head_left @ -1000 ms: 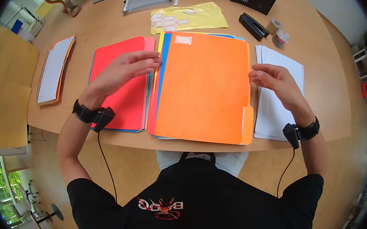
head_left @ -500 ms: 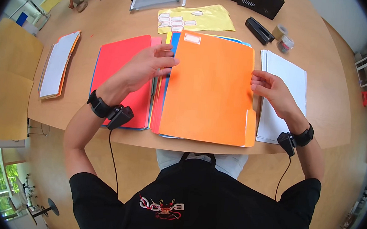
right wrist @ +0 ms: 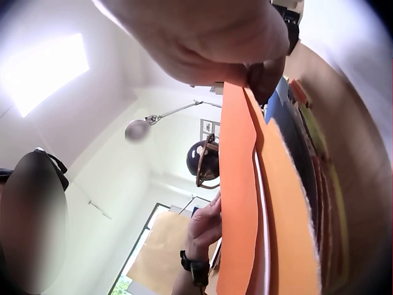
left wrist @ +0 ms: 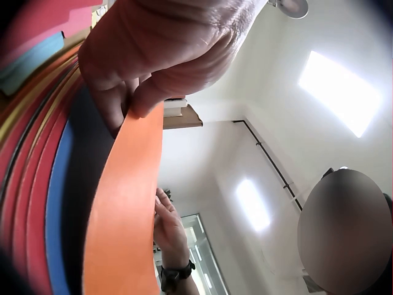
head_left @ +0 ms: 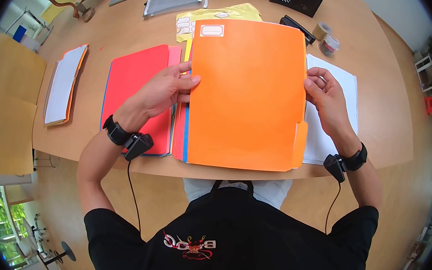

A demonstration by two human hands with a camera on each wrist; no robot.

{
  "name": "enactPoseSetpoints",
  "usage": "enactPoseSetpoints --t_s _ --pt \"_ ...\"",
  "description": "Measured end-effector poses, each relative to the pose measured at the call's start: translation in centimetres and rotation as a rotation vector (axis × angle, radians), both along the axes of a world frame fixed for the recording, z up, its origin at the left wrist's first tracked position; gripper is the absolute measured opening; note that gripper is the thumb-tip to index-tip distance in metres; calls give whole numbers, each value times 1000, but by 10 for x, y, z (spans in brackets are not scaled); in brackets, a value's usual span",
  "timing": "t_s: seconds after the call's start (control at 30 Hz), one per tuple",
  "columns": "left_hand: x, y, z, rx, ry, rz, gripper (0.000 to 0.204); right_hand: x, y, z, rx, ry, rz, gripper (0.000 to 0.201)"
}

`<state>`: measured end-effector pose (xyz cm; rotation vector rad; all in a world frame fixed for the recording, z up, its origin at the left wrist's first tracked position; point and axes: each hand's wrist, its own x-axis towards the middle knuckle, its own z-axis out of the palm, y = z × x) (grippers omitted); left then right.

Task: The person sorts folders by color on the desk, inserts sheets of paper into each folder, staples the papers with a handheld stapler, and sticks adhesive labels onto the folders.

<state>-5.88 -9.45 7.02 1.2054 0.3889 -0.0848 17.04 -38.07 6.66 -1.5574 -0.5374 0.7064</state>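
Observation:
An orange file folder (head_left: 245, 96) with a small red-bordered label (head_left: 212, 30) at its top left is raised at its far end over a stack of coloured folders. My left hand (head_left: 167, 88) pinches its left edge, thumb on top and fingers beneath. On the opposite edge, my right hand (head_left: 329, 96) pinches it between thumb and fingers. Under it, in the left wrist view, lies a blue folder (left wrist: 56, 209) on top of several red and yellow ones. White paper (right wrist: 263, 209) shows between the orange folder's two leaves in the right wrist view.
Red folders (head_left: 134, 90) lie to the left, white sheets (head_left: 332, 120) to the right. Further left is a slim pile of papers (head_left: 66, 84). Behind the stack are a yellow label sheet (head_left: 222, 12), a black stapler (head_left: 296, 28), tape rolls (head_left: 321, 30) and a mesh pouch (head_left: 177, 1).
Both hands have taken hold of the orange folder's side edges. Its far end has risen off the stack and now covers part of the yellow sheet and stapler.

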Motion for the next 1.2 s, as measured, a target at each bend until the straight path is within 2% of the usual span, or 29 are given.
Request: enactPoseSetpoints --t_s 0.13,0.23,0.3,0.33,0.4,0.53,0.6,0.73,0.77,0.83,0.9,0.93,1.0,1.1,1.13,1.2 --pt "-1 1 -3 -10 11 26 42 -1 1 5 69 110 30 29" --pt "-2 -1 -2 42 -19 42 41 -7 6 14 7 0 8 30" --pt "-2 -4 1 85 -11 50 41 -8 9 20 -15 202 69 33" --pt "-2 -7 2 127 -2 56 42 -5 8 16 -16 204 71 33" --pt "-2 -10 3 153 -9 45 41 3 3 6 -71 270 252 37" --pt "-4 -10 5 238 5 65 38 -3 5 9 -123 109 256 37" --pt "-5 -8 4 212 -2 72 36 -5 5 18 -247 -59 184 36" --pt "-16 -10 12 185 1 146 35 3 -2 19 -245 -39 134 40" --pt "-22 -7 15 181 4 145 35 8 -7 21 -180 -26 70 44" --pt "-42 15 22 278 -63 253 42 26 -21 27 -121 -10 3 48" --pt "-63 44 19 369 8 467 46 55 -45 29 -93 -76 -109 50" --pt "-73 53 20 405 -23 502 45 69 -56 28 -96 -75 -111 50" --pt "-93 73 19 439 -55 538 44 95 -81 22 -213 -261 -230 45" --pt "-124 109 3 476 43 636 42 130 -117 -2 -325 -246 -259 44" --pt "-135 121 -7 482 66 649 44 132 -125 -8 -290 -163 -257 45" --pt "-149 133 -23 480 143 699 48 132 -134 -17 -310 -148 -245 45"
